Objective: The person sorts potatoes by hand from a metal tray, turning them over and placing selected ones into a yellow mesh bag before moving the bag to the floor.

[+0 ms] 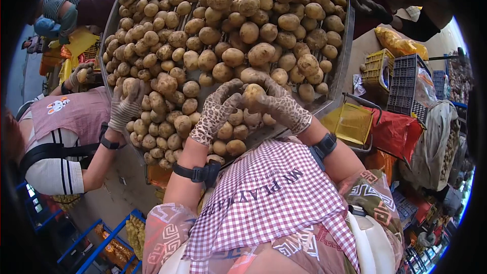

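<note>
My left hand (219, 110), in a dirty leopard-print glove, curls its fingers against the left side of a potato (253, 96). My right hand (285, 105), gloved the same way, grips that potato from the right. The two hands meet around it just over the near edge of a metal sorting table (339, 87). Many loose, soil-specked potatoes (233, 57) are piled beyond and beneath my hands. Some of the held potato's underside is hidden by my fingers.
At my left, a co-worker's gloved hands (127, 105) handle potatoes at the same table. Another person (76, 5) bends at the far left. Dark-gloved hands (369, 6) show at the far right. A yellow crate (378, 68), dark crates (404, 78) and a red bag (398, 134) stand right.
</note>
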{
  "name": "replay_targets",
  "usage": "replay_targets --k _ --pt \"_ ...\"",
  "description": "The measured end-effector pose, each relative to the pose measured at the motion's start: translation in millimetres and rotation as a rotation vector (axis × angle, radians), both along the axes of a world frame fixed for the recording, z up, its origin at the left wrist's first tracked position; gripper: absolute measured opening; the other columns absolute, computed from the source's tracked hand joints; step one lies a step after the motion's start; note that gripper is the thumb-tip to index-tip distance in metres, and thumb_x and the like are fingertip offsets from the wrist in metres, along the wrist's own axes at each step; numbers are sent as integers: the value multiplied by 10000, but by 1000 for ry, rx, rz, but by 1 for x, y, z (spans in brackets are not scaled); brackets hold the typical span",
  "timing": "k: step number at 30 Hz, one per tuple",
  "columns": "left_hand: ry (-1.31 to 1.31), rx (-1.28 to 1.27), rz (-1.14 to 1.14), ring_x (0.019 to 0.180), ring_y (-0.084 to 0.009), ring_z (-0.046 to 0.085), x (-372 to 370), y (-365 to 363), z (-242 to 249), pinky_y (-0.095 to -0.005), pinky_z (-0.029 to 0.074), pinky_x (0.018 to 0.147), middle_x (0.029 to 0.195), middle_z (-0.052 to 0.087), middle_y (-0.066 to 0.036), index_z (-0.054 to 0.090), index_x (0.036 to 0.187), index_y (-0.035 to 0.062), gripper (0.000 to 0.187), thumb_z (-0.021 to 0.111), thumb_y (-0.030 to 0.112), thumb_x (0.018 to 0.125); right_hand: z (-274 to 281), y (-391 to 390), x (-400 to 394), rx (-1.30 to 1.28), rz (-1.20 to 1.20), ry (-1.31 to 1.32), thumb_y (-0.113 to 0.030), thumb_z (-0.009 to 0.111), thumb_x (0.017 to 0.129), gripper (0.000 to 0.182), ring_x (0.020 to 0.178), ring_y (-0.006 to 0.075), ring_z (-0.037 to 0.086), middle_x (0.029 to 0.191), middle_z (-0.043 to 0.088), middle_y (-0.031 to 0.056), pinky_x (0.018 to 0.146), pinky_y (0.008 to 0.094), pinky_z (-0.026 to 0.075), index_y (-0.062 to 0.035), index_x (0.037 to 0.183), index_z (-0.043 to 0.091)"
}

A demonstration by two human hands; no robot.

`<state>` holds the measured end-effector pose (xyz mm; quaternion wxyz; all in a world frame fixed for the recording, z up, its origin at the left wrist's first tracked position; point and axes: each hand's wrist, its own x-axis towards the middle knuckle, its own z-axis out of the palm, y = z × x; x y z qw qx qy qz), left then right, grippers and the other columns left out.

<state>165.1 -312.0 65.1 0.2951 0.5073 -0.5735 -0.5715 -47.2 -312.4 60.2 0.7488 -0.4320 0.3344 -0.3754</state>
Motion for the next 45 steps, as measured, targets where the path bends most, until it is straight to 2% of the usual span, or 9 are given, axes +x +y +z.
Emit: replay_targets --k 1,4,9,16,21,27,37,43,45 --pt "9 -4 -4 1181 -192 529 -4 6 -6 -321 424 1009 1268 583 -94 500 1331 26 453 615 212 935 -1 -2 -3 -357 -15 343 -248 725 836 696 1319 242 418 1416 436 116 1107 390 352 -72 1415 382" --pt "-17 -58 128 1242 -212 482 -16 24 -22 -339 361 1075 1355 517 -94 478 1357 14 557 671 254 893 -1 3 -2 -532 -38 388 -178 772 779 758 1338 252 397 1430 420 124 1131 392 317 -66 1416 378" --pt "548 137 156 1301 -239 428 -14 29 -17 -369 357 1100 1413 433 -142 437 1368 -20 644 731 217 846 9 6 -6 -285 -16 109 -213 782 764 820 1350 248 381 1438 404 116 1125 383 327 -56 1439 344" --pt "-71 -100 118 1238 -240 483 -22 29 -7 -362 428 1021 1360 467 -171 509 1306 -10 580 731 256 841 19 20 -12 -277 15 166 -144 744 795 651 1283 234 461 1376 491 110 1101 367 364 -52 1371 454" --pt "234 76 32 1173 -187 518 -35 23 22 -328 421 1019 1274 545 -107 478 1331 -7 535 662 214 879 20 26 -19 -261 -27 152 -139 758 786 667 1281 232 465 1374 497 111 1101 367 362 -59 1373 453" --pt "441 486 175 737 -177 677 -44 29 24 -262 547 491 998 652 -86 545 1206 42 504 522 475 948 12 34 -21 -228 -49 187 -204 749 817 671 1285 221 465 1368 512 109 1094 358 361 -90 1396 431" --pt "411 588 69 676 -184 671 -38 32 21 -269 533 518 1005 662 -109 540 1241 34 536 488 488 961 27 32 -28 -83 -46 73 -228 714 865 559 1220 199 506 1287 555 103 1051 330 398 -30 1332 481" --pt "-29 16 92 1137 -190 569 -52 34 45 -306 468 966 1183 620 -133 536 1264 -11 469 712 148 860 28 32 -25 -104 -10 -20 -270 698 868 637 1311 227 419 1388 463 120 1101 363 341 -46 1395 418" --pt "-45 -31 75 1154 -189 560 -50 34 51 -312 467 970 1216 606 -131 535 1269 -6 501 735 155 839 31 35 -21 -28 -33 -141 -296 692 862 673 1343 242 379 1434 406 124 1124 376 309 -64 1416 391"
